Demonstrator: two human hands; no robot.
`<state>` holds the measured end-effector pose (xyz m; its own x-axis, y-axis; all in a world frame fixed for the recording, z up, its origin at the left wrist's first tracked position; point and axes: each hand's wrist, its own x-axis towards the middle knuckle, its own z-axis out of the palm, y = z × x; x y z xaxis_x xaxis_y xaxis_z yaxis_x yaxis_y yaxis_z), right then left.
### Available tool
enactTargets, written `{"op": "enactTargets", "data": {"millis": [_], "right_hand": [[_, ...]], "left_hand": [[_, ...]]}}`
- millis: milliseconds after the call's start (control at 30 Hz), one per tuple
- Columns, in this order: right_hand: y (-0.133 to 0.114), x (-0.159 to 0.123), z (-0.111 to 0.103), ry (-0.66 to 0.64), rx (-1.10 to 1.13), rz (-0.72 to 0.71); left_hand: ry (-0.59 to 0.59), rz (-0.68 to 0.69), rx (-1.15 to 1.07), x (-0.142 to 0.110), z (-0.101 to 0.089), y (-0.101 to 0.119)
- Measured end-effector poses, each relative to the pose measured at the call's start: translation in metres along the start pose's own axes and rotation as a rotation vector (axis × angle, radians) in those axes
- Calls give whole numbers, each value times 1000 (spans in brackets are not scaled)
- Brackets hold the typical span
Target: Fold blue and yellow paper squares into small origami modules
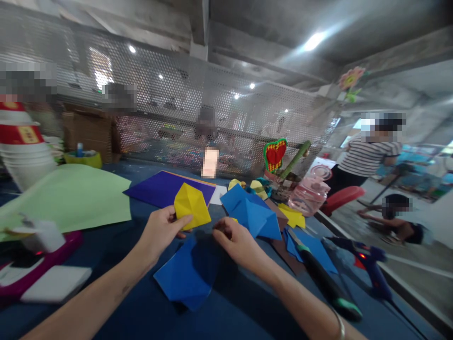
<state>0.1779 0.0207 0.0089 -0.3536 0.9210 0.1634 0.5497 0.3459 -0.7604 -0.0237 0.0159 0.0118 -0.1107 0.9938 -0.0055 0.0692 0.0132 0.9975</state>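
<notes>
My left hand [163, 227] pinches a yellow folded piece of paper [191, 204] between thumb and fingers, holding it up over the table. To its right is my right hand [235, 238], apart from the yellow paper, its fingers curled in; whatever they may hold is hidden. A bit of yellow shows just behind its knuckles. Below and between both hands, a creased blue paper [189, 274] lies on the dark blue tabletop [130, 307]. Another folded blue paper [253, 212] rests just beyond my right hand.
Scissors or a cutter with a black-and-green handle [325, 278] and a glue gun [371, 264] lie right. Green paper [71, 198], purple paper [155, 189] and stacked paper cups [24, 146] stand left and back. A pink bottle [309, 193] stands near the right edge. People are beyond.
</notes>
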Motion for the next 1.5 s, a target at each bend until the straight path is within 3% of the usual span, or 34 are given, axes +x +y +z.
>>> {"op": "enactTargets", "data": {"millis": [133, 333, 567, 800, 1167, 1500], "right_hand": [[-6, -8, -4, -208, -187, 53], [-3, -9, -6, -304, -163, 51], [-10, -10, -29, -396, -240, 29], [-11, -13, -34, -385, -339, 5], [-8, -17, -39, -322, -160, -54], [-9, -22, -39, -395, -229, -64]], "left_hand": [[-12, -53, -11, 0, -2, 2], [-31, -108, -84, 2, -2, -4], [-90, -170, -89, 2, 1, -3], [-74, -210, 23, -1, 5, -14], [-38, -228, -47, -7, 10, -14], [-112, -111, 377, -14, 2, -21]]}}
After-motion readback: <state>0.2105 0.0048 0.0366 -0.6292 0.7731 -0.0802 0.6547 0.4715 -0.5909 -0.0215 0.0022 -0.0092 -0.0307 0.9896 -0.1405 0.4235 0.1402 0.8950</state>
